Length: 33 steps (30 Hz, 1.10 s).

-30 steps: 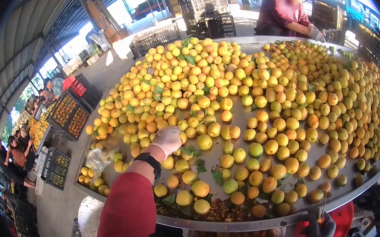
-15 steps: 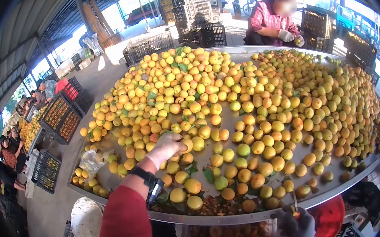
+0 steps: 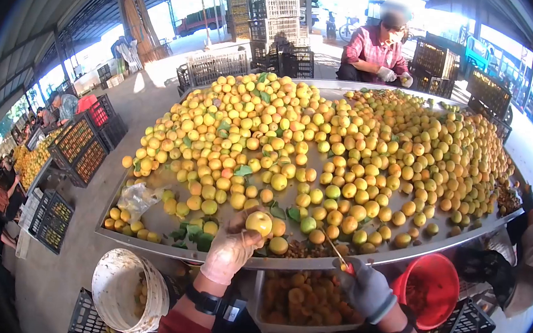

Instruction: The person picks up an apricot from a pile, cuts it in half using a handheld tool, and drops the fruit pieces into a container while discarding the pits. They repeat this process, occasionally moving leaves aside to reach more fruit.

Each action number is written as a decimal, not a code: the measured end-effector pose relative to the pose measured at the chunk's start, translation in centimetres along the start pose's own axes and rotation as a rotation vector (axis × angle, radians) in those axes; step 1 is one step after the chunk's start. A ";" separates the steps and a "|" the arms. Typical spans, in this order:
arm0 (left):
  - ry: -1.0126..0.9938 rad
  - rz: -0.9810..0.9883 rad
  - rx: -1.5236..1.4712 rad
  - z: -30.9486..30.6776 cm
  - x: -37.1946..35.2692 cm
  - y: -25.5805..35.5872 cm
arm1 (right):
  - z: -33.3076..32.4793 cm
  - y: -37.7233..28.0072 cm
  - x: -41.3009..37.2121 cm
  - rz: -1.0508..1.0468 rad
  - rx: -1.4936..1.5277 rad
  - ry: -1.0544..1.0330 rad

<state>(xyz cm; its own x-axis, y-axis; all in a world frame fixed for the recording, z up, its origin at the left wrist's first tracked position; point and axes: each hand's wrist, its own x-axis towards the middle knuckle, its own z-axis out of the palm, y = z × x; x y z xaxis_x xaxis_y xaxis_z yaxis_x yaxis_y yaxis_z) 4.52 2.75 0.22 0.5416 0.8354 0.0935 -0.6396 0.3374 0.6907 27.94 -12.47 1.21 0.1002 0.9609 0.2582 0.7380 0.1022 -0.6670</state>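
Observation:
My left hand (image 3: pixel 230 248), in a thin whitish glove, grips a yellow apricot (image 3: pixel 259 223) above the table's near edge. In my right hand (image 3: pixel 365 288), wearing a grey glove, is a thin metal tool with a red handle (image 3: pixel 348 267); its slim shaft points up and left toward the fruit. A gap separates the tool from the held apricot. Beyond both hands, a metal table (image 3: pixel 144 241) carries a broad heap of yellow-orange apricots (image 3: pixel 245 123). Beneath the near edge, between my arms, sits a pale bin (image 3: pixel 259 304) of orange fruit pieces that look cut.
A white bucket (image 3: pixel 107 286) stands at lower left and a red bucket (image 3: pixel 453 293) at lower right. Crumpled clear plastic (image 3: pixel 138 199) lies on the table. Across it sits a gloved person (image 3: pixel 370 51). Black crates (image 3: pixel 79 148) are stacked at left.
My left hand has drawn back from the heap toward me with an apricot. My right hand has moved left and up with the tool, nearer the left. The view has shifted too.

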 end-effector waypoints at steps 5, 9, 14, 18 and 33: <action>0.004 -0.051 0.076 1.2 -3.5 -0.4 | 0.9 -2.4 0.1 0.185 0.392 -0.180; -0.053 -0.082 0.126 2.0 -5.0 -0.9 | 2.1 -5.3 0.4 0.222 0.842 -0.283; -0.092 -0.136 0.106 2.1 -5.8 -1.1 | 3.7 -6.5 1.3 0.286 1.011 -0.385; -0.085 -0.146 0.001 1.1 -5.8 -1.9 | 4.8 -6.3 1.6 0.300 0.985 -0.413; -0.032 -0.099 0.174 -0.3 -5.5 -2.1 | 6.8 -6.1 2.4 0.213 1.007 -0.368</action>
<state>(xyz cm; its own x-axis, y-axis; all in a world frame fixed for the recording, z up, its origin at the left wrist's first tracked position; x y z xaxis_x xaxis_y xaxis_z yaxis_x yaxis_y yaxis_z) 2.72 -2.45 -2.01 0.6161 0.7867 0.0393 -0.4799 0.3353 0.8107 19.16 -9.01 1.18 -0.1685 0.9847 -0.0437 -0.1721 -0.0730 -0.9824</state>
